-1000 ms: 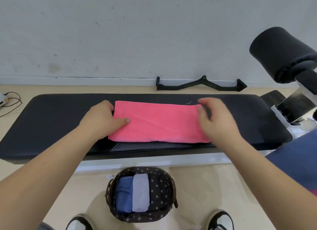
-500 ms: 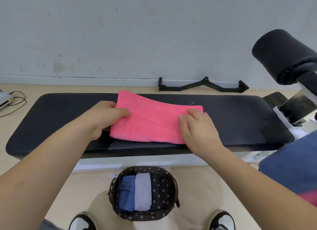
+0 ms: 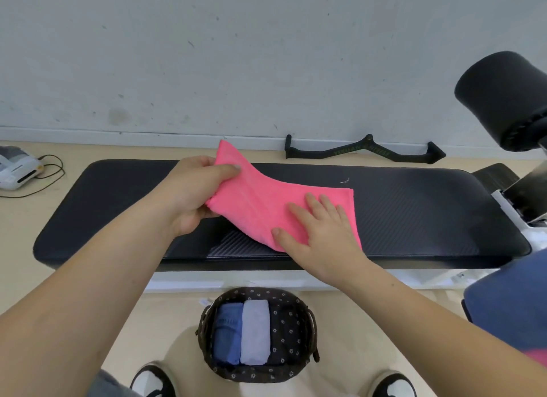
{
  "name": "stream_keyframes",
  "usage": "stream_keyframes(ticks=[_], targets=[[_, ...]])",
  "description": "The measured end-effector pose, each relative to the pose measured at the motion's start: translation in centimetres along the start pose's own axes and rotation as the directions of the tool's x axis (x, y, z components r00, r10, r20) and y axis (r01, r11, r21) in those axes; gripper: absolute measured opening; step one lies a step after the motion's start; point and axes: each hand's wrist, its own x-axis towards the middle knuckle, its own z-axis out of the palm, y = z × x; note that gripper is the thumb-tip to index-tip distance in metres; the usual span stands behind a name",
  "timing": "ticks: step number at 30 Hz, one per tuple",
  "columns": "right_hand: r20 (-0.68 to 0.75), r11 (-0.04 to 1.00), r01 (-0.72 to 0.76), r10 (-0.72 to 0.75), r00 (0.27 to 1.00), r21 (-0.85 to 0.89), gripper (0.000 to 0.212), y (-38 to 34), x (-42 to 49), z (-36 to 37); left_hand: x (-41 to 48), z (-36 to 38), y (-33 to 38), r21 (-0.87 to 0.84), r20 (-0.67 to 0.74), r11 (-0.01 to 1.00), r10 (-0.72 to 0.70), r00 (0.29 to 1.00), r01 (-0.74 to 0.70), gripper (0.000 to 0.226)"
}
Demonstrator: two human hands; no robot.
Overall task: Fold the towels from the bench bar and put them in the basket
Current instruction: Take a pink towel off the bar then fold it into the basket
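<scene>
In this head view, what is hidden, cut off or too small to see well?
Head view only.
The pink towel: parts hidden under the right hand and inside the grip of the left hand.
The blue cloth: cut off by the right edge.
Lettering on the black handle: too small to read.
The basket: floor partly hidden by folded towels.
</scene>
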Motion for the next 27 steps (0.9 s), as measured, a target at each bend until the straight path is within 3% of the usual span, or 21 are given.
stream_keyframes(ticks=[4, 7, 11, 14, 19, 27], targets=[[-0.298, 0.989, -0.038, 0.08, 0.951, 0.145, 0.038, 2.6, -0.1, -2.8, -1.4, 2.8, 1.1, 0.088, 0.071, 0.99, 0.108, 0.992, -0.114, 0.012], [-0.249, 0.914, -0.145, 0.252, 0.935, 0.378, 0.02, 5.3, -0.7, -4.4, -2.3, 6.2, 1.2, 0.158, 0.17, 0.977, 0.119, 0.978, -0.146, 0.01], [-0.137, 0.776, -0.221, 0.367, 0.92, 0.591, 0.037, 7.9, -1.0, -3.5, -2.5, 11.0, -0.2, 0.291, 0.269, 0.951, 0.028, 0.963, -0.109, 0.023], [-0.107, 0.794, -0.212, 0.327, 0.939, 0.569, 0.033, 8.2, -0.9, -3.1, -1.7, 13.4, -1.4, 0.369, 0.3, 0.918, 0.031, 0.953, -0.146, 0.025], [-0.077, 0.822, -0.23, 0.314, 0.946, 0.521, 0.039, 8.5, -0.3, -3.2, -1.1, 15.4, -3.2, 0.506, 0.372, 0.799, 0.136, 0.918, -0.323, 0.017], [-0.035, 0.787, -0.282, 0.358, 0.933, 0.549, 0.058, 8.7, 0.4, -3.3, -1.2, 16.1, -3.6, 0.552, 0.4, 0.701, 0.254, 0.881, -0.453, 0.015]])
